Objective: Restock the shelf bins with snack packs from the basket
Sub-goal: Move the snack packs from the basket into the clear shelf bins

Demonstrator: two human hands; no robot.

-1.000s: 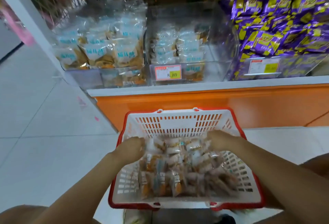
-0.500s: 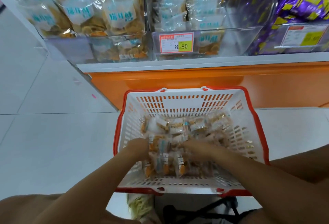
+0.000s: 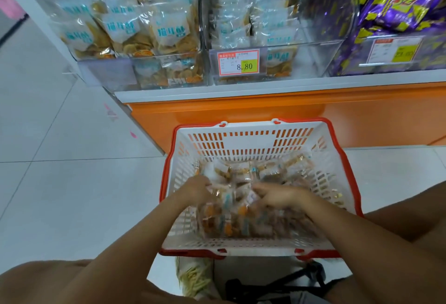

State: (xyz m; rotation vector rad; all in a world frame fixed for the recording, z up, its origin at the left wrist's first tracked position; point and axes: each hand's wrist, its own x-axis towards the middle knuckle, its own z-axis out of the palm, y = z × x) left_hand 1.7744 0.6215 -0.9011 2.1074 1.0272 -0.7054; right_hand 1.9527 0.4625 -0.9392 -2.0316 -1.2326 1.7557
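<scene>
A white basket with a red rim (image 3: 251,142) stands on the floor before the shelf, holding several clear snack packs (image 3: 241,216) with orange contents. Both my hands are inside it. My left hand (image 3: 196,189) has its fingers curled into the pile on the left side. My right hand (image 3: 280,195) reaches in from the right, fingers bent onto the packs. What each hand holds is blurred. Above, a clear middle bin (image 3: 272,38) with an 8.80 price tag (image 3: 239,62) is partly filled with the same packs.
A left bin (image 3: 144,38) is full of larger snack bags. A right bin (image 3: 391,14) holds purple and yellow packs. The shelf has a white ledge (image 3: 265,86) over an orange base (image 3: 241,113). White tiled floor (image 3: 60,171) lies left. A black strap (image 3: 277,284) lies near my legs.
The camera moved closer and tilted down. Both hands went from the basket's sides down into the pile of packs and drew toward each other.
</scene>
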